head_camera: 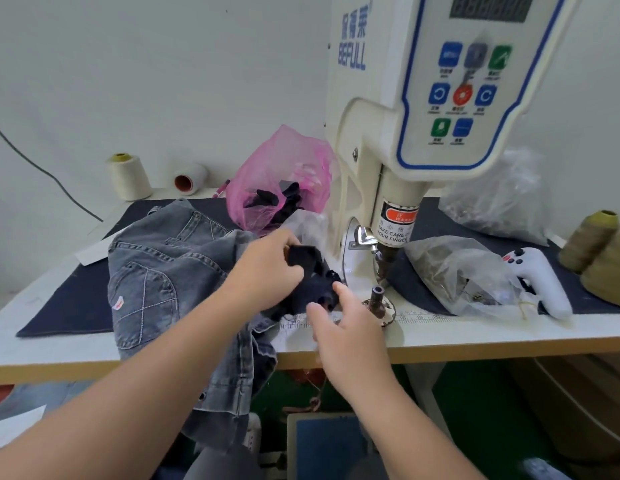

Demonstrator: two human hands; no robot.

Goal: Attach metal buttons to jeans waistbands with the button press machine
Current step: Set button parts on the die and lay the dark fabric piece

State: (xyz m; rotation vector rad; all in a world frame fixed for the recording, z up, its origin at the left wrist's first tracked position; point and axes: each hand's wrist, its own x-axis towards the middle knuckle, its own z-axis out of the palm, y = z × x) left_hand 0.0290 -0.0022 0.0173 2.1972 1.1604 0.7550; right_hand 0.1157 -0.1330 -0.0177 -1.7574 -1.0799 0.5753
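Grey jeans (156, 271) lie bunched on the table's left and hang over its front edge. My left hand (270, 268) grips a dark folded part of the fabric (301, 256) just left of the button press machine (422, 116). My right hand (339, 317) pinches the dark waistband end (322, 285) beside the lower die post (377, 296). The upper punch (384, 258) hangs above that post, with nothing between them.
A pink bag (277, 174) of dark pieces stands behind the jeans. Clear bags of metal parts (454, 271) and a white handheld controller (540, 278) lie right of the machine. Thread cones (128, 176) stand at the back left and far right (592, 240). A foot pedal (322, 445) sits below.
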